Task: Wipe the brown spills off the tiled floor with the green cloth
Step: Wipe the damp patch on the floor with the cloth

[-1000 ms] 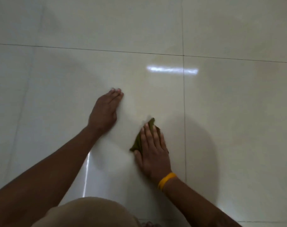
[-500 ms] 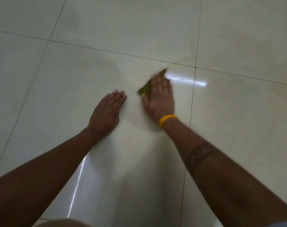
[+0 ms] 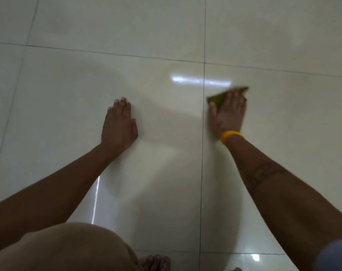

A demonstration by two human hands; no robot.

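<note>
The green cloth (image 3: 218,99) lies on the pale tiled floor (image 3: 68,79), just right of a vertical grout line. My right hand (image 3: 227,115), with a yellow band at the wrist, presses flat on top of it, so only the cloth's left corner and far edge show. The hand and cloth are blurred. My left hand (image 3: 119,124) rests flat on the tile to the left, fingers together, holding nothing. I see no distinct brown spill on the glossy tiles; faint smears show near the cloth.
My knee (image 3: 62,249) fills the bottom left and my bare toes (image 3: 156,262) show at the bottom middle. A bright light reflection (image 3: 200,81) lies on the floor beyond the hands. Tiles stretch in every direction.
My right hand has slid the cloth from the tile beside my left hand rightward across the grout line. My left hand has stayed planted. The view has tilted, bringing my knee back in.
</note>
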